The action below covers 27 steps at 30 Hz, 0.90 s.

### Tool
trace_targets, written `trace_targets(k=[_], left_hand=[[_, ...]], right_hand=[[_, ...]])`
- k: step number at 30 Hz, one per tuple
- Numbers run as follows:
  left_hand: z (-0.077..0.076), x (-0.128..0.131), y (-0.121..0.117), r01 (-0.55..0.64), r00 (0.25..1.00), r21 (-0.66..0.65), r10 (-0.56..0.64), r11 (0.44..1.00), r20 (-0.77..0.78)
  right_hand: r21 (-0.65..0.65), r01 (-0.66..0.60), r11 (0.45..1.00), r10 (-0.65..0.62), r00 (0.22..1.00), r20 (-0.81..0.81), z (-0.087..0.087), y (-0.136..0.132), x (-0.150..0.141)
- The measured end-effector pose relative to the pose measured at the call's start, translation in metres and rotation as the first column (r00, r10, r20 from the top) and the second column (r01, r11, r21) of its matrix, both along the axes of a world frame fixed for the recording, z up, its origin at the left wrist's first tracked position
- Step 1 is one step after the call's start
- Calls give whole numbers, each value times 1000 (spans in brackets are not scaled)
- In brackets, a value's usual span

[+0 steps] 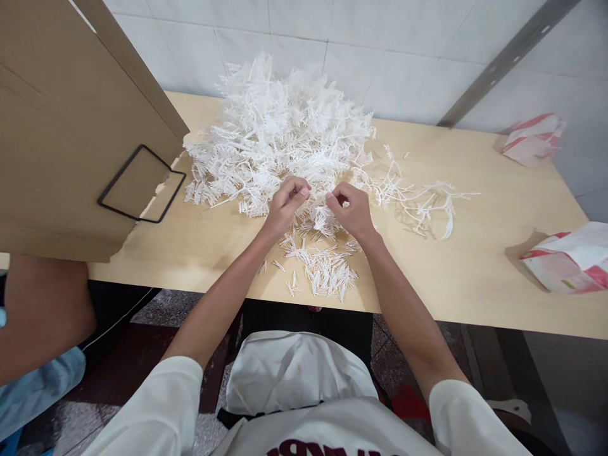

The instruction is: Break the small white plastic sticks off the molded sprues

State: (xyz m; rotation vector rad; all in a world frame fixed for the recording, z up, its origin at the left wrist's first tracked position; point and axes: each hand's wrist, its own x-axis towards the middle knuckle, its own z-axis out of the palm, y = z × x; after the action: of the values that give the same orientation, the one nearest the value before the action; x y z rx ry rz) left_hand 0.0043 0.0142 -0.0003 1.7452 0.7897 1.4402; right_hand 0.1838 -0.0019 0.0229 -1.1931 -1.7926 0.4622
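Observation:
A large heap of white, branching plastic-looking sprigs [285, 120] rises on the table in front of me. At its near edge my left hand [289, 199] is closed, thumb pressed to the fingers. Just across from it my right hand [350, 204] is pinched in the same way. What either pinch holds is too small to make out. Below the hands lies a smaller pile of short white stick-like pieces [330, 272], with a few strays beside it. To the right, some loose white strands [427, 206] lie spread out.
A brown cardboard panel [71, 126] stands at the left, with a black wire frame [142, 183] by its lower edge. Two red-and-white paper packets [570, 259] sit on the right of the wooden table [475, 272]. Another person's arm [47, 310] shows at lower left.

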Motion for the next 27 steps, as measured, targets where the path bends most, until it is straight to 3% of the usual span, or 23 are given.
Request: trace_targets(k=[3,8,12,17,21,24,27], left_hand=[[-6,0,4,-66,997,-18,66,998,34],[-9,0,8,-162,987,-26,162,986,-11],[-5,1,4,-96,995,-50,96,994,2],[-4,0,2,74,997,-88,-71,993,42],[-4,1,-1,91,995,-53,-92,994,-30],[-1,4,-5,36,993,-31,-39,999,-111],[2,5,-7,-69,979,75,82,995,-187]], right_hand=[[108,-39,993,29,995,91,-4,2,0],[133,-56,990,39,991,128,-8,4,2],[170,-76,983,54,990,131,-8,3,3],[188,-156,970,119,973,197,-10,0,0],[183,-108,977,78,983,166,-15,3,-2],[222,-71,972,43,991,130,-16,4,-1],[257,-44,965,15,994,113,-13,4,-1]])
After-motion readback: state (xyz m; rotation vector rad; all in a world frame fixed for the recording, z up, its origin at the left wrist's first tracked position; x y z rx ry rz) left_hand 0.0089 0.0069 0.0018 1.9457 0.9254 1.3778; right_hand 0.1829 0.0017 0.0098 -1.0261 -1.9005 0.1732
